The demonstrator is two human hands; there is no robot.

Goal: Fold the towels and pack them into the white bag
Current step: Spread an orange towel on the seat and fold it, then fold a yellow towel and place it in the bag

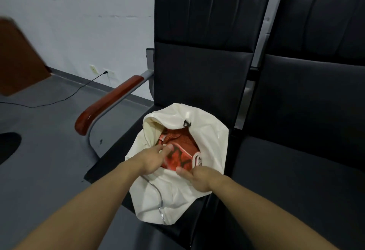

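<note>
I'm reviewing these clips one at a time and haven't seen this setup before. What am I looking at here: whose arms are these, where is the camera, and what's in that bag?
There is no machine here. One wide-angle camera sits on a person's head, looking forward and down, so the two bare arms coming from the bottom edge are the wearer's own. A soft white fabric bag sits open on the seat of a black padded chair with a red-brown wooden armrest. Inside the bag lies an orange-red patterned towel. The left hand reaches into the opening, fingers on the towel. The right hand rests at the bag's near rim, fingers fairly straight. Neither hand clearly grips anything.
</note>
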